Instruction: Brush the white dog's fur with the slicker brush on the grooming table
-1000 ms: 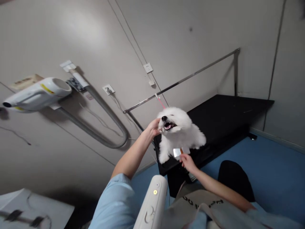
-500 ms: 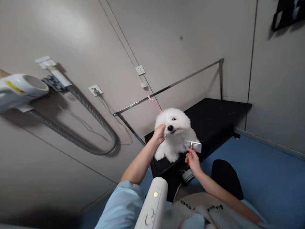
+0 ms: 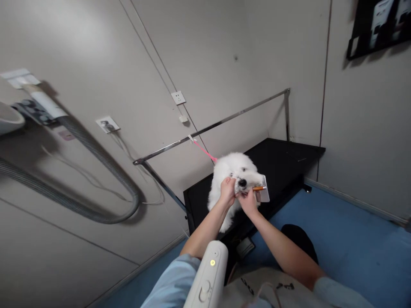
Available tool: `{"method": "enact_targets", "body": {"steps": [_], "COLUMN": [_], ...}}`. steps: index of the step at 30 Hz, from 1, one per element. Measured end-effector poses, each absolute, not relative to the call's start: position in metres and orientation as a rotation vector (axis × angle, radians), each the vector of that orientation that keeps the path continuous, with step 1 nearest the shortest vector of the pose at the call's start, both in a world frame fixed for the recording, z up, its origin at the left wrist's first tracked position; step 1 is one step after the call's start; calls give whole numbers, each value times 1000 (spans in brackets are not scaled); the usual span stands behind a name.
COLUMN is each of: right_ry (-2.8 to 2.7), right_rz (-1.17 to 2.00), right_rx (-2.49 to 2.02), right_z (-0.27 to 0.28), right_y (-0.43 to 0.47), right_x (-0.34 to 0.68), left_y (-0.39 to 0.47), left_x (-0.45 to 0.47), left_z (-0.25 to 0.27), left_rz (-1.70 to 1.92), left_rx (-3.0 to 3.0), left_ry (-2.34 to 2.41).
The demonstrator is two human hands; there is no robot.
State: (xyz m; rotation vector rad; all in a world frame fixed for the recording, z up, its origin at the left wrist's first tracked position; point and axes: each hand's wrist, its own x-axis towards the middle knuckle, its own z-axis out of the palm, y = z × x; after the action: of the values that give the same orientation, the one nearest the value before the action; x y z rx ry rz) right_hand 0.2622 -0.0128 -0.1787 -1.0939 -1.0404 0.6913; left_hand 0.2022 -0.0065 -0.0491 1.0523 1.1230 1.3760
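A fluffy white dog sits on the black grooming table, its head turned slightly to the right. My left hand is closed on the fur at the side of its muzzle. Under the chin, my right hand holds a slicker brush with an orange handle, its fingers also touching the dog's chin. The brush's flat pale head points out to the right, beside the dog's cheek. A pink leash runs from the dog's neck up to the metal bar.
A metal bar spans above the table along the wall. To the left hang a grey dryer hose and part of a white dryer. A pale device rises in front of my body. A black rack is on the right wall.
My right hand has moved up from beside the dog's body to its chin, turning the brush sideways. My left hand stays at the muzzle. The dog's head has tilted, and the view has shifted right.
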Motion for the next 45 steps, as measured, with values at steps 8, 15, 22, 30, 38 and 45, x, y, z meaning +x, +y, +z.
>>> {"method": "enact_targets", "body": {"steps": [8,15,22,30,38,45], "right_ry": [-1249,-1248,-1551,-1648,-1914,-1919], "right_rz": [872,607,620,707,500,494], "right_rx": [-1217,-1484,-1098,-1079,-1013,-861], "right_z": [-228,-207,-111,-58,-36,-17], "right_y": [-73,-139,-102,-47,-74,-73], "right_x": [342,403,379,339,326,305], "left_y": [-24,-59,-103,-130,-137,-127], "left_x": [215,177,155,142,135,125], "left_z": [-120,-140,-155,-164,-164,-167], "left_rz": [1319,1284,1334,1346,1379,1451], "left_rx": [1209,1090,921,742,655,616], "left_ry": [1200,1236,1219,1153,1102,1101]}}
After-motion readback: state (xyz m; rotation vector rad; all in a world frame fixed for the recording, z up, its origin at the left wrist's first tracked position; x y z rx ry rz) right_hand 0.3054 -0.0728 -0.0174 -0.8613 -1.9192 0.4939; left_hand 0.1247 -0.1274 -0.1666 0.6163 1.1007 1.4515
